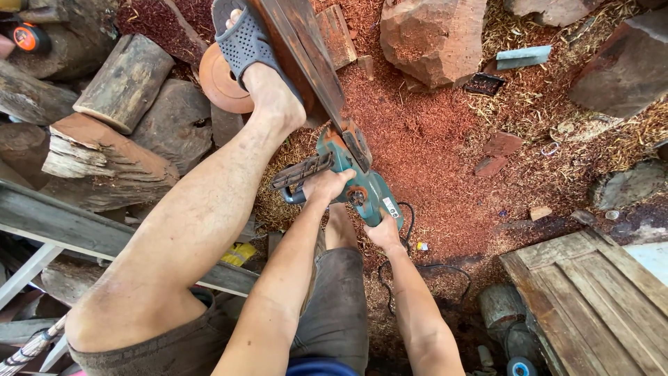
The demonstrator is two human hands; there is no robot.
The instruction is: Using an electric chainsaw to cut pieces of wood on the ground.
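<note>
Ground [431, 160]: covered in reddish sawdust and shavings. On it: cut logs [125, 83] upper left, large reddish wood block [431, 38] top centre, weathered wooden panel [591, 299] lower right, black cord [424, 268] centre.

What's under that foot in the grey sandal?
The foot presses on a dark reddish plank that the green chainsaw meets. A round wooden disc shows beside it; the plank's support is hidden.
</note>
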